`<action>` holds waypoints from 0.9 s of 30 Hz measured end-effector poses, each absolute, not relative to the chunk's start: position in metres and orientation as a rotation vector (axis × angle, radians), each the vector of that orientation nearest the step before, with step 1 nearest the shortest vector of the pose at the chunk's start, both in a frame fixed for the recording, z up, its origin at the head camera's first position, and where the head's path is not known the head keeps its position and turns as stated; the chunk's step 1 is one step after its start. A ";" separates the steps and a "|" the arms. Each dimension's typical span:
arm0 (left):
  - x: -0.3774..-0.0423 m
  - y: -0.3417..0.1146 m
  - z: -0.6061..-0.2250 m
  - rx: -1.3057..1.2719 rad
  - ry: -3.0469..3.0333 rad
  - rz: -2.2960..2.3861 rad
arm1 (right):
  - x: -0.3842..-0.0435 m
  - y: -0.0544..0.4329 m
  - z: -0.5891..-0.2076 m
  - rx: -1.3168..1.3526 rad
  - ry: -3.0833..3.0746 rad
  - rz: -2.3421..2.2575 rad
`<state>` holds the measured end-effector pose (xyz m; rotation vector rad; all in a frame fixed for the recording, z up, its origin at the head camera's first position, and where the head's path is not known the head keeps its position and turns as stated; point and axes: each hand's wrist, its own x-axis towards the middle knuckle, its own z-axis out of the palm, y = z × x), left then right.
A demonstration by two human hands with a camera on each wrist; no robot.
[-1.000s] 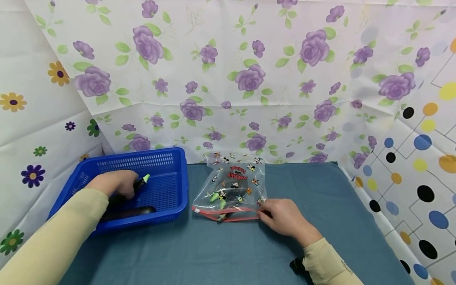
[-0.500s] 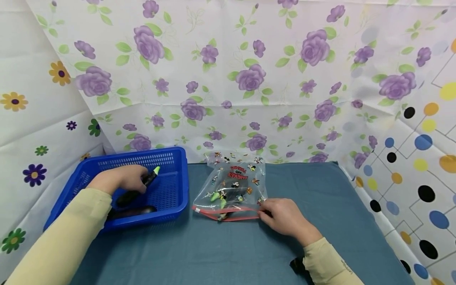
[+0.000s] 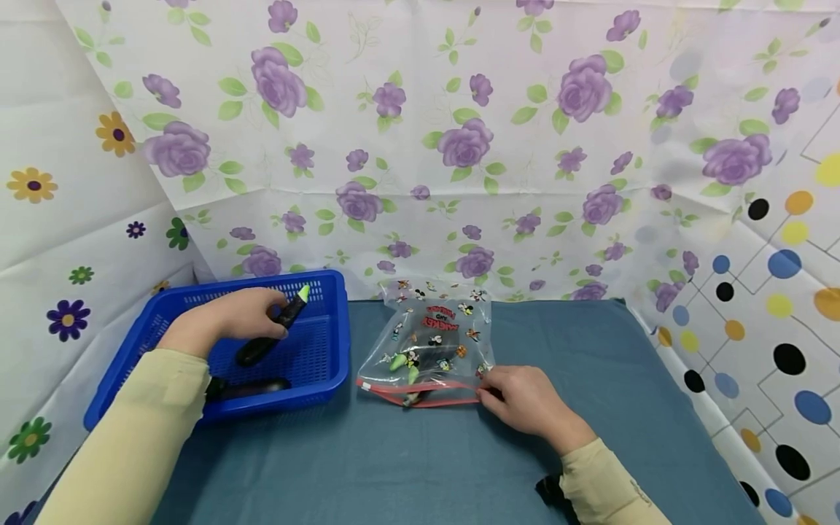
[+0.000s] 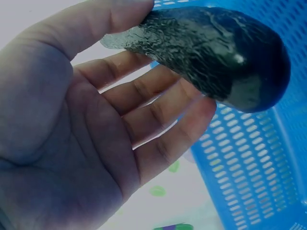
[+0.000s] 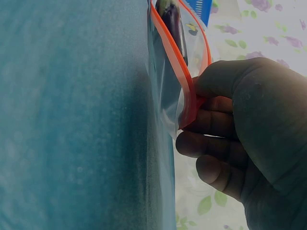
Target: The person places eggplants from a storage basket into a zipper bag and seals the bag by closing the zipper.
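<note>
In the head view my left hand point(image 3: 239, 321) pinches a dark eggplant point(image 3: 262, 348) with a pale green stem tip, held tilted over the blue basket point(image 3: 341, 328). The left wrist view shows this eggplant point(image 4: 230, 52) between thumb and fingertips, its skin wrinkled toward the stem. Another eggplant point(image 3: 259, 388) lies along the basket's near side, partly hidden by the sleeve. My right hand point(image 3: 528, 401) pinches the right corner of a clear zip bag point(image 3: 394, 364) at its red-edged mouth, which gapes. Inside the bag are eggplants with green stems; one eggplant point(image 5: 175, 28) shows near the opening.
A teal cloth point(image 3: 407, 467) covers the table. Behind it hangs a floral curtain point(image 3: 407, 131), with a dotted sheet point(image 3: 774, 350) on the right and a flower-print sheet point(image 3: 59, 248) on the left. A black strap point(image 3: 550, 492) is by the right wrist.
My left hand has lifted the eggplant off the basket's left part, up and to the right. The right hand keeps its hold on the bag's corner.
</note>
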<state>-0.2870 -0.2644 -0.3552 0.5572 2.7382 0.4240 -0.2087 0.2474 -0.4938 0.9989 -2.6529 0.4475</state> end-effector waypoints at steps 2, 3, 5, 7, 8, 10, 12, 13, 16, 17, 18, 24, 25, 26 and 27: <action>-0.285 -0.261 -0.353 0.562 2.741 0.456 | -0.209 0.248 -0.494 0.998 -2.654 0.447; -0.284 -0.260 -0.352 0.569 2.745 0.466 | -0.209 0.248 -0.494 0.999 -2.653 0.446; -0.282 -0.258 -0.351 0.574 2.757 0.491 | -0.209 0.248 -0.494 1.001 -2.651 0.445; -0.280 -0.256 -0.349 0.574 2.770 0.516 | -0.209 0.248 -0.494 1.003 -2.649 0.442; -0.279 -0.255 -0.349 0.580 2.781 0.526 | -0.209 0.247 -0.494 1.003 -2.647 0.441; -0.277 -0.252 -0.348 0.593 2.798 0.543 | -0.209 0.247 -0.495 1.002 -2.647 0.438; -0.276 -0.250 -0.346 0.612 2.819 0.552 | -0.209 0.247 -0.495 1.000 -2.649 0.436; -0.275 -0.249 -0.345 0.623 2.830 0.555 | -0.209 0.247 -0.495 0.998 -2.650 0.436; -0.272 -0.245 -0.343 0.646 2.861 0.568 | -0.209 0.247 -0.494 0.994 -2.657 0.439; -0.271 -0.245 -0.343 0.656 2.870 0.573 | -0.209 0.247 -0.494 0.993 -2.660 0.442; -0.270 -0.244 -0.342 0.662 2.878 0.581 | -0.208 0.247 -0.494 0.992 -2.661 0.443; -0.265 -0.238 -0.341 0.695 2.929 0.626 | -0.208 0.247 -0.493 0.994 -2.660 0.446; -0.264 -0.237 -0.340 0.696 2.937 0.635 | -0.208 0.247 -0.493 0.995 -2.660 0.447; -0.262 -0.235 -0.340 0.696 2.943 0.645 | -0.208 0.247 -0.493 0.995 -2.660 0.447; -0.261 -0.234 -0.340 0.694 2.948 0.658 | -0.208 0.246 -0.493 0.996 -2.660 0.448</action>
